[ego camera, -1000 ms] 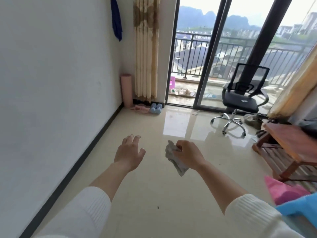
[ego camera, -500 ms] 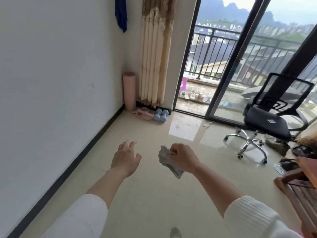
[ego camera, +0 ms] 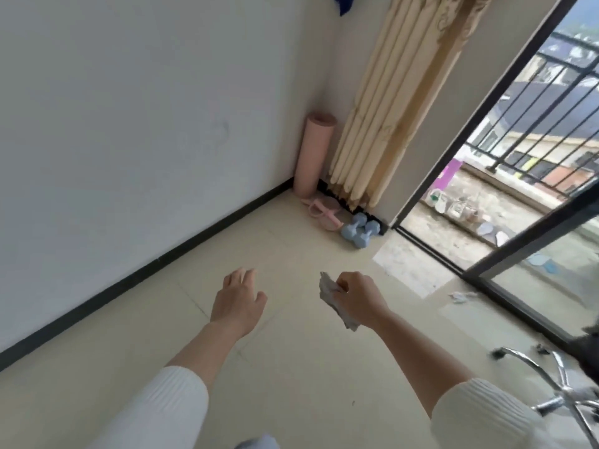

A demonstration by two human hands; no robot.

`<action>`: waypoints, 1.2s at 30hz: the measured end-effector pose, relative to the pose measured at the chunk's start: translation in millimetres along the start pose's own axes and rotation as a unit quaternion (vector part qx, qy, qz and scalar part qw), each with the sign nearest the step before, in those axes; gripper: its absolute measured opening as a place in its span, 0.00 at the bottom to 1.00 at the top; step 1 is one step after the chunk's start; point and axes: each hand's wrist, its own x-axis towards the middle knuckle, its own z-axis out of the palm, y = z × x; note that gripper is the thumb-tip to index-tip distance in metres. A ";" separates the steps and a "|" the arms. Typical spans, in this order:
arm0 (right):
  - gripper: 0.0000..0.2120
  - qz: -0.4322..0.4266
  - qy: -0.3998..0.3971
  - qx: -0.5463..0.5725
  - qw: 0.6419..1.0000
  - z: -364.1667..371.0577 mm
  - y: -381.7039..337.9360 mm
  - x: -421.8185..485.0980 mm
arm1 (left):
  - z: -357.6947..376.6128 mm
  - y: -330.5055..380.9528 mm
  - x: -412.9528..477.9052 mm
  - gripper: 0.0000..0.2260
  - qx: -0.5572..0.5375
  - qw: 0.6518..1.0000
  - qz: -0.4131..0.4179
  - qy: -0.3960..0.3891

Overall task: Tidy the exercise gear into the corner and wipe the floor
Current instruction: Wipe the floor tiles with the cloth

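Left hand (ego camera: 238,298): fingers loose, holding nothing.
Right hand (ego camera: 358,299): fingers clenched round rag (ego camera: 328,290), held above floor (ego camera: 291,367).
Step, judged: gear stowed, wiping due; next, bring rag down to the tiles.
Room: open floor ahead; chair base (ego camera: 551,384) near, right.
Far corner: mat (ego camera: 314,153) upright against wall; dumbbells (ego camera: 359,228) near curtain (ego camera: 389,108).

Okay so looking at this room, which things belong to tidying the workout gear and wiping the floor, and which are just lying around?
For the job: rolled pink mat, pink looped band and blue dumbbells in the corner; grey cloth gripped by the right hand; the floor.
Just lying about: curtain, chair base, containers on the balcony, blue fabric on the wall.
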 end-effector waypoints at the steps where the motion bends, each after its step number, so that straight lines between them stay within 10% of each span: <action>1: 0.10 -0.011 -0.008 -0.007 1.000 2.2 2.8 21.4 | 5.6 1.0 16.5 0.26 -0.006 1.000 -0.014 0.003; 16: 0.11 -0.059 -0.108 -0.056 0.991 82.0 50.3 381.5 | 134.5 -34.7 295.0 0.24 -0.062 0.982 -0.174 0.040; 27: 0.23 -0.146 -0.196 -0.086 0.966 361.2 160.1 579.6 | 411.9 -177.6 418.7 0.23 -0.053 0.953 -0.290 0.074; 36: 0.08 -0.165 -0.254 0.126 0.945 543.0 147.2 697.0 | 572.3 -302.2 497.8 0.24 -0.026 0.930 -0.352 0.103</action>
